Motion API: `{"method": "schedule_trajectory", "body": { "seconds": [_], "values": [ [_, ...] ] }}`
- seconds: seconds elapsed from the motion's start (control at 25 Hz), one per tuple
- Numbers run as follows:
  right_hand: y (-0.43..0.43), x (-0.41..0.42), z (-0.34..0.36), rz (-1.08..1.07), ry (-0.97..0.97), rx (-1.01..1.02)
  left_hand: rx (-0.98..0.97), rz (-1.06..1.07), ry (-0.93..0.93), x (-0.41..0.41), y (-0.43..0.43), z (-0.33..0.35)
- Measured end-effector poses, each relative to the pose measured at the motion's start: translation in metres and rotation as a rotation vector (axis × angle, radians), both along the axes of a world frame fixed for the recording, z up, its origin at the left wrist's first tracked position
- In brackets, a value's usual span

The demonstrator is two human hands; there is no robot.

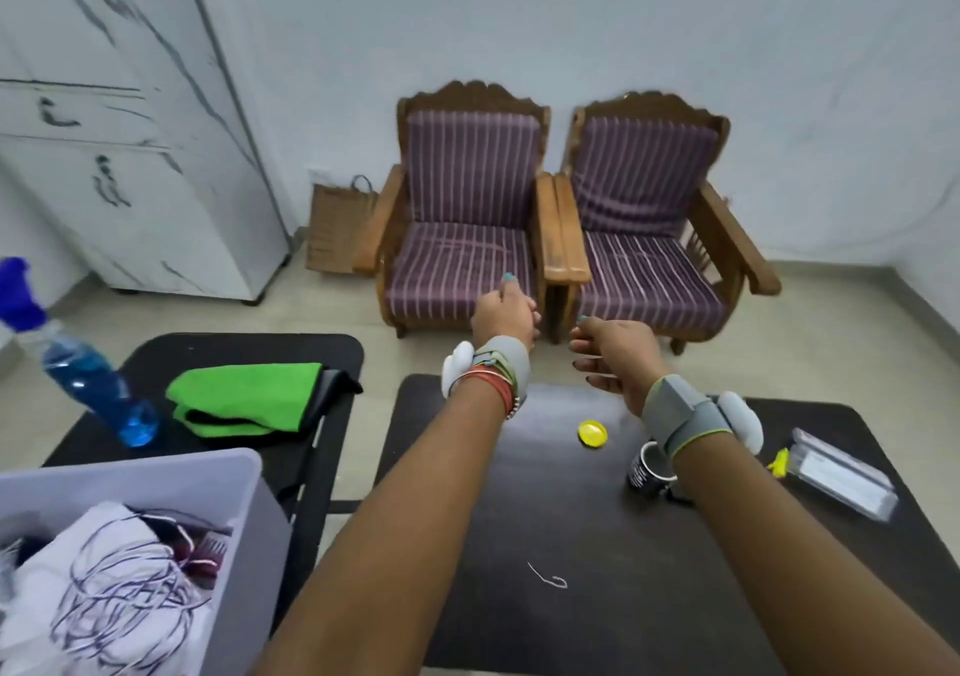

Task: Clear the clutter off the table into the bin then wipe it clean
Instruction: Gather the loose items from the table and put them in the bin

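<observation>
Black laminate covers the table [597, 530], and clutter lies on it. A yellow cap [592, 434] sits toward 12 o'clock. A black mug [644, 465] at 1 o'clock is half hidden by the right forearm. A clear plastic case [841, 473] lies at 3 o'clock with a small yellow scrap [777, 462] just beside it, and a white thread [548, 577] lies at 6 o'clock.

Both arms reach out past the far edge. The left hand [501, 314] shows its back, fingers curled under; whether they pinch anything cannot be told. The right hand [615, 353], near it at 4 o'clock, has loosely curled fingers holding nothing.

At 8 o'clock, off the table, the grey bin [249, 509] holds white cloth [109, 525] and cords [119, 602]. At 10 o'clock, a green cloth [244, 397] and a blue spray bottle [98, 384] are on a side table [234, 348].
</observation>
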State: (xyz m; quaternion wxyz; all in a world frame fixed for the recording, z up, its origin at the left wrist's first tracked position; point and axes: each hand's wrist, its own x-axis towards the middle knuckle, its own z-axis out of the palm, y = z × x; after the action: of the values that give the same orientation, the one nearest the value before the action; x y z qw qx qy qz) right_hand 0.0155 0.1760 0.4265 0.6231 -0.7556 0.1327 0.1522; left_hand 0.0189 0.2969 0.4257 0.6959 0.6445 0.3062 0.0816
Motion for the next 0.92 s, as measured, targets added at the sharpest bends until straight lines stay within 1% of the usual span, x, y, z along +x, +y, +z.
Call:
{"method": "schedule_trajectory", "body": {
  "seconds": [0.2, 0.4, 0.56, 0.64, 0.76, 0.92],
  "values": [
    [-0.099, 0.0, -0.032, -0.102, 0.1, -0.047, -0.001, -0.172, 0.09, 0.013, -0.106, -0.031],
    [-0.177, 0.002, -0.056, -0.192, 0.145, -0.046, 0.01, -0.262, 0.157, 0.016, -0.184, -0.054],
    [-0.226, 0.007, -0.083, -0.257, 0.2, -0.027, 0.04, -0.311, 0.193, 0.022, -0.23, -0.075],
    [-0.249, 0.011, -0.108, -0.245, 0.28, -0.085, 0.071, -0.352, 0.227, 0.03, -0.252, -0.095],
    [-0.282, 0.013, -0.15, -0.235, 0.421, -0.246, 0.103, -0.469, 0.305, 0.041, -0.282, -0.134],
    [-0.321, 0.003, -0.21, -0.377, 0.527, -0.329, 0.214, -0.68, 0.424, 0.05, -0.324, -0.194]
  ]
}}
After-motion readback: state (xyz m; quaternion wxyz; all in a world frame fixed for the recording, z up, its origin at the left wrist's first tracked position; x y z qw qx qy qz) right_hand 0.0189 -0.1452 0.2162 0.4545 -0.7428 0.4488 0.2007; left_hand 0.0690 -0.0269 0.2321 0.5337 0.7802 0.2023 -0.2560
